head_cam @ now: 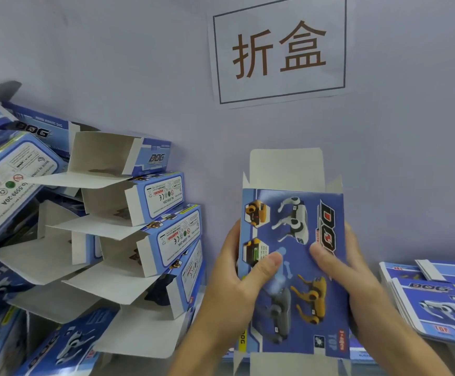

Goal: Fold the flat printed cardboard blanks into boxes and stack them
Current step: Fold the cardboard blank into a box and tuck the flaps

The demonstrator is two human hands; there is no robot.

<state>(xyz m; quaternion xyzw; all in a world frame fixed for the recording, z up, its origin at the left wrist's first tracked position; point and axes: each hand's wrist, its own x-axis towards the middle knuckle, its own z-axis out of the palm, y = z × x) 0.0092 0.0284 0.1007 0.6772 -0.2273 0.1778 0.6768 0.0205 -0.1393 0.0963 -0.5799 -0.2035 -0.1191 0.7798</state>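
A blue printed box blank [294, 234] with robot dog pictures is held upright in front of the wall. Its white top flaps stand open, and white flaps also show at its bottom edge. My left hand [237, 280] grips its left side with the thumb pressed on the printed face. My right hand [348, 278] grips the right side, thumb on the front too. At the left leans a stack of folded boxes [150, 221] with their white lids hanging open. A pile of flat blanks [432, 299] lies on the table at the right.
A paper sign [279, 50] with two large brown characters hangs on the pale wall behind. More folded boxes [9, 180] crowd the far left, some tilted. The grey table edge [454, 356] shows at the bottom right.
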